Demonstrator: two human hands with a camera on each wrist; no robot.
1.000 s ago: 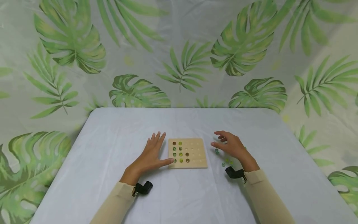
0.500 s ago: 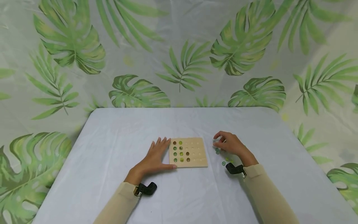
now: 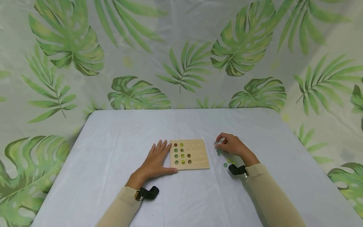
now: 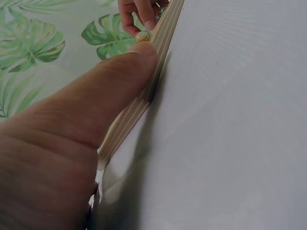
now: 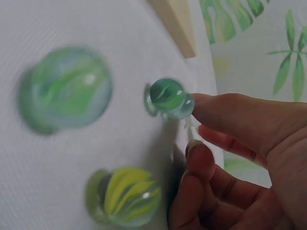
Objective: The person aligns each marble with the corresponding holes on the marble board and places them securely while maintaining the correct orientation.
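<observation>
A light wooden board [image 3: 199, 154] with rows of small hollows lies mid-table, glass marbles [image 3: 182, 156] filling its left columns. My left hand [image 3: 154, 162] rests at its left side, fingers spread, index fingertip at the far left corner and thumb along the near left corner. In the left wrist view the thumb [image 4: 110, 86] presses the board's edge. To the right of the board, my right hand [image 3: 233, 145] is low over loose marbles. Its thumb tip is right at a dark green marble [image 5: 167, 94], other fingers bent below. I cannot tell whether it grips a marble.
Close to the right wrist camera lie a pale green marble [image 5: 72, 88] and a yellow-streaked marble [image 5: 132, 196]. White cloth covers the table [image 3: 127, 126]. A leaf-printed curtain [image 3: 193, 63] stands behind its far edge. Each wrist wears a black camera [image 3: 150, 193].
My left hand has shifted from hovering over the board's left side to resting at its corners. The right hand's thumb and fingers have drawn closer together, low over the marbles.
</observation>
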